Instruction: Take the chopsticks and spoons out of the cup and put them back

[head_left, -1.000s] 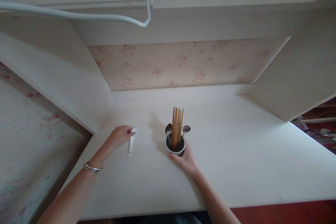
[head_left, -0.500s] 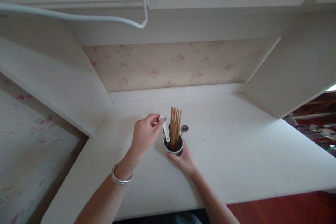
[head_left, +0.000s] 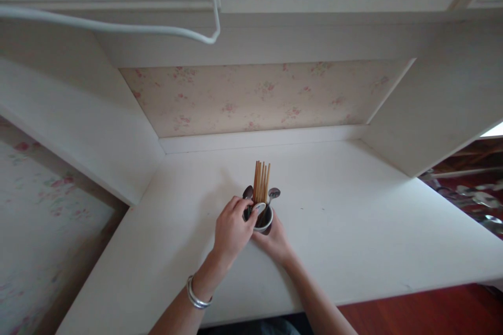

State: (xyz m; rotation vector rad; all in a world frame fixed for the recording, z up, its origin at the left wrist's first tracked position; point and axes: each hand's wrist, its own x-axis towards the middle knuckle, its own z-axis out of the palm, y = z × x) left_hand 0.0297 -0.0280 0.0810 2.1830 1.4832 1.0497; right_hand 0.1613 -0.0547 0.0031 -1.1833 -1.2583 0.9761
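Cup (head_left: 264,224) sits clasped between both hands: left hand (head_left: 231,230) curled over its near rim, fingers at the white spoon (head_left: 257,208) now mostly inside; right hand (head_left: 275,238) wrapped on its side. Chopsticks (head_left: 261,184) and metal spoons (head_left: 274,193) stand within. Bench (head_left: 353,230) beyond holds nothing else loose.

Brown chopsticks (head_left: 261,182) in a white-rimmed cup (head_left: 265,224); pink-flowered wallpaper (head_left: 259,98).

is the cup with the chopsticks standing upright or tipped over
Upright. The cup stands on the desk, its chopsticks pointing straight up, with the left hand and right hand around it.
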